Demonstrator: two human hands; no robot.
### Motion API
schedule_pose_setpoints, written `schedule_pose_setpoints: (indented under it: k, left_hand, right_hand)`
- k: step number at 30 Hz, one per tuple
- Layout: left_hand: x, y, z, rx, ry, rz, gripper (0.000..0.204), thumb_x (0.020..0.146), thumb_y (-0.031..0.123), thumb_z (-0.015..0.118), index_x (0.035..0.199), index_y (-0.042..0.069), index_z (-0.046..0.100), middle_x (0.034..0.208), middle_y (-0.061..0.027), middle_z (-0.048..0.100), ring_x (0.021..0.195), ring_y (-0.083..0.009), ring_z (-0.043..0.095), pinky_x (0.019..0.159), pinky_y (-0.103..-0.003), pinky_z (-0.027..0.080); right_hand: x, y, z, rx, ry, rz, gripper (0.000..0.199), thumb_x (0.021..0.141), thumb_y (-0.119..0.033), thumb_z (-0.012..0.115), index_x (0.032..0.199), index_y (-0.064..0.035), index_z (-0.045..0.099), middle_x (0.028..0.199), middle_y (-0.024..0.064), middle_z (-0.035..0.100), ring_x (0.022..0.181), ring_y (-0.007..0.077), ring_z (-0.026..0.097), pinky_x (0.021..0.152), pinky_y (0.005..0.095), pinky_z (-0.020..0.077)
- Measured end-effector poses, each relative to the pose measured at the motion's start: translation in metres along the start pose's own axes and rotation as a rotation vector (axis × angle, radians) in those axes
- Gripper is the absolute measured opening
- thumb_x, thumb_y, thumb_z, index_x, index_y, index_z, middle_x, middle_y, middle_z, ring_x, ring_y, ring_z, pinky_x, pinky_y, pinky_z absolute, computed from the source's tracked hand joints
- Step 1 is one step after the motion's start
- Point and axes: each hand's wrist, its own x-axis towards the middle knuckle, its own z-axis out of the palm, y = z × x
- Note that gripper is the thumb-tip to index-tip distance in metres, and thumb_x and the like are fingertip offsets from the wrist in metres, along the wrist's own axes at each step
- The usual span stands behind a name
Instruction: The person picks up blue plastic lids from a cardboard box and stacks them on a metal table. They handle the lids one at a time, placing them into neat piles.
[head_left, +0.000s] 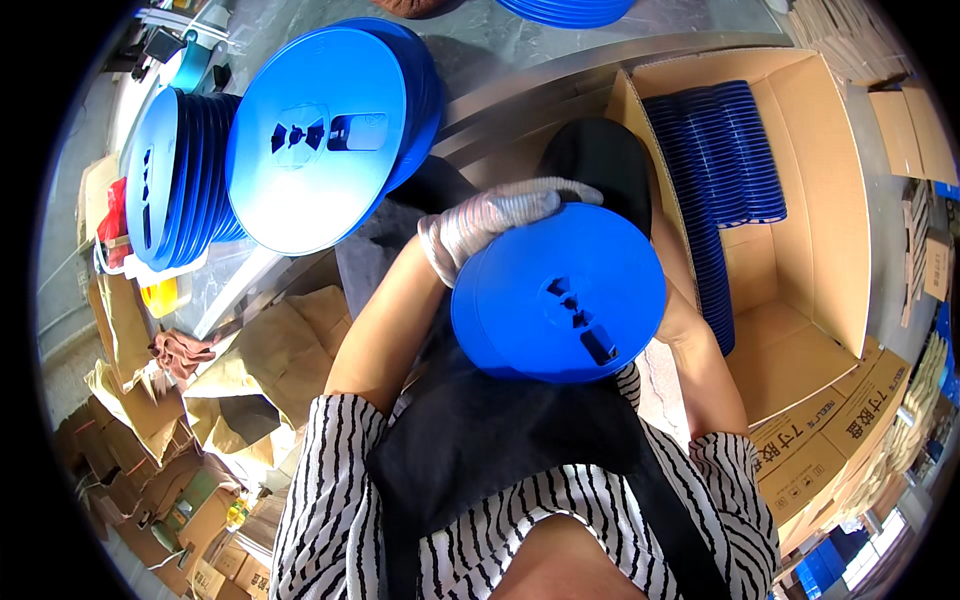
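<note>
In front of my chest I hold a blue plastic reel (530,270); a second rim shows along its left side, so it may be a small stack. My left hand (500,218), in a striped knit glove, is closed over the upper left edge. On the right, my right hand (677,312) reaches behind the reel's edge, and its fingers are hidden. A larger stack of blue reels (340,190) stands at the upper left, with another stack (160,190) beside it. An open cardboard box (790,250) to my right holds rows of blue reels (715,150) set on edge.
A grey metal table (480,75) spans the far side, with more blue reels (565,8) at its back. Closed cartons (830,450) lie under the open box. Brown paper sacks (275,370) and cardboard scraps (130,450) fill the lower left. A black round seat (597,160) stands ahead.
</note>
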Motion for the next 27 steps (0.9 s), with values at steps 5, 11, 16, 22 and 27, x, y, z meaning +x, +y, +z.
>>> schedule_pose_setpoints:
  k: [5, 11, 16, 22, 27]
  left_hand:
    - [-0.003, 0.002, -0.010, -0.314, 0.069, 0.117, 0.071, 0.089, 0.051, 0.060, 0.140, 0.005, 0.043, 0.126, -0.0204, 0.057, 0.115, -0.0303, 0.057, 0.100, -0.041, 0.045]
    - [-0.031, -0.020, -0.025, -0.243, 0.267, 0.286, 0.086, 0.086, 0.056, 0.062, 0.145, 0.003, 0.031, 0.149, -0.0190, 0.033, 0.136, -0.0344, 0.034, 0.114, -0.048, 0.025]
    - [-0.053, -0.050, 0.002, -0.279, 0.511, 0.357, 0.083, 0.086, 0.055, 0.061, 0.146, 0.008, 0.027, 0.149, -0.0180, 0.032, 0.137, -0.0337, 0.032, 0.111, -0.052, 0.027]
    - [-0.050, -0.046, 0.058, -0.260, 0.417, 0.194, 0.105, 0.082, 0.044, 0.072, 0.152, 0.027, -0.004, 0.154, -0.0134, 0.017, 0.138, -0.0366, 0.030, 0.102, -0.057, 0.040]
    - [-0.033, -0.039, 0.066, -0.343, 0.565, 0.165, 0.100, 0.083, 0.007, 0.070, 0.151, 0.028, -0.001, 0.142, -0.0103, 0.030, 0.124, -0.0280, 0.043, 0.087, -0.043, 0.053]
  right_hand:
    - [0.006, 0.023, 0.008, 0.333, -0.005, -0.138, 0.042, 0.089, -0.014, 0.067, 0.127, 0.0011, 0.055, 0.112, 0.0115, 0.065, 0.096, 0.0171, 0.062, 0.084, 0.0303, 0.0528]
    - [0.006, 0.019, 0.013, 0.436, 0.186, -0.238, 0.041, 0.092, -0.014, 0.062, 0.129, 0.0017, 0.052, 0.115, 0.0117, 0.063, 0.100, 0.0180, 0.062, 0.085, 0.0301, 0.0525]
    - [0.007, -0.008, 0.034, 0.519, 0.445, -0.293, 0.036, 0.091, -0.012, 0.063, 0.124, -0.0004, 0.054, 0.111, 0.0083, 0.063, 0.097, 0.0159, 0.062, 0.085, 0.0290, 0.0520]
    - [0.030, -0.006, 0.063, 0.423, 0.599, -0.617, 0.041, 0.086, -0.008, 0.069, 0.122, -0.0025, 0.050, 0.114, 0.0044, 0.058, 0.102, 0.0125, 0.057, 0.088, 0.0264, 0.0487]
    - [0.037, -0.011, 0.090, 0.368, 0.603, -0.777, 0.044, 0.086, -0.002, 0.066, 0.126, -0.0023, 0.046, 0.119, 0.0044, 0.054, 0.107, 0.0117, 0.054, 0.092, 0.0251, 0.0447]
